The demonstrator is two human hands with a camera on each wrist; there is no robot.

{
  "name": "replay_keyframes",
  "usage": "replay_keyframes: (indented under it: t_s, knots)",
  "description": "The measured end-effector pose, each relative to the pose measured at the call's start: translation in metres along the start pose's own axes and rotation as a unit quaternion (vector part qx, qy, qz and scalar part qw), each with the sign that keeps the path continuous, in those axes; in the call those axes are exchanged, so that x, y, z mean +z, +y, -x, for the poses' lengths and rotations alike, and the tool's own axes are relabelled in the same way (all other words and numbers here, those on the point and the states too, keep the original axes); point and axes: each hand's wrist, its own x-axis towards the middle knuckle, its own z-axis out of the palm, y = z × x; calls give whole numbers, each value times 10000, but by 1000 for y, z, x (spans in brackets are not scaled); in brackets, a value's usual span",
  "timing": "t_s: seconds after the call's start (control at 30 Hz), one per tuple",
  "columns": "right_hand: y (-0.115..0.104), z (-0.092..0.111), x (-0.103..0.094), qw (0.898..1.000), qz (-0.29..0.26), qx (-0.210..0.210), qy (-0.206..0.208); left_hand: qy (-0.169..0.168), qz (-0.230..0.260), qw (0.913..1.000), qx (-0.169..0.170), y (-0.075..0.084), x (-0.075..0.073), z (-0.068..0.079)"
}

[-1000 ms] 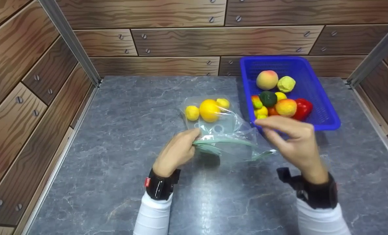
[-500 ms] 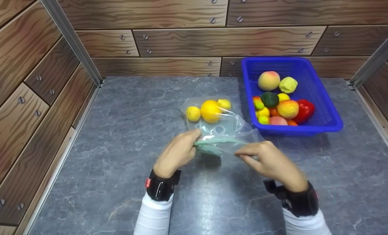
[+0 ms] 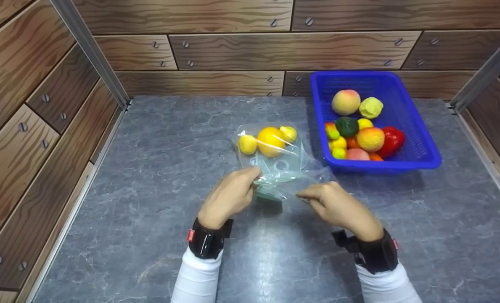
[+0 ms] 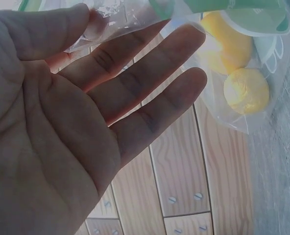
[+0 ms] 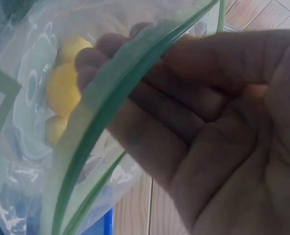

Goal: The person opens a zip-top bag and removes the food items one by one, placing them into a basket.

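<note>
A clear zip bag (image 3: pixel 268 168) with a green zip strip (image 5: pixel 98 117) lies on the grey table, its mouth toward the person. Inside are an orange (image 3: pixel 271 142) and two lemons, one lemon (image 3: pixel 247 144) on the left and another lemon (image 3: pixel 288 134) partly behind the orange. My left hand (image 3: pixel 228 193) pinches the left end of the bag's mouth between thumb and index finger; its other fingers (image 4: pixel 150 98) extend loosely. On the other side, my right hand (image 3: pixel 340 208) pinches the mouth's edge, with several fingers behind the strip.
To the right of the bag stands a blue basket (image 3: pixel 418 126) holding a peach (image 3: pixel 345 102), a red pepper (image 3: pixel 392 141), a dark green piece (image 3: pixel 346 126) and several other fruits. Wood-patterned walls (image 3: pixel 233 52) enclose the table (image 3: pixel 149 168) at the back and sides.
My right hand has come down and left from beside the basket's front edge and now pinches the bag's mouth. The left hand has stayed nearly in place, still holding the bag.
</note>
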Motion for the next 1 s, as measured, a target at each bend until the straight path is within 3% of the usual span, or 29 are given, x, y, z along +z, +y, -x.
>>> replay_keyframes:
  t_s: [0.2, 0.33, 0.77, 1.0]
  knots:
    - [-1, -4, 7, 9977, 124, 271, -605, 7, -81, 10000, 52, 1, 1, -1]
    - [5, -8, 16, 9959, 138, 442, -775, 45, -118, 9999, 95, 2, 2, 0]
    - [26, -21, 47, 9948, 442, 807, -444, 21, -111, 9999, 131, 6, 3, -1]
    - [25, -36, 48, 9905, 888, 990, -340, 90, -112, 9997, 174, 5, 3, -2]
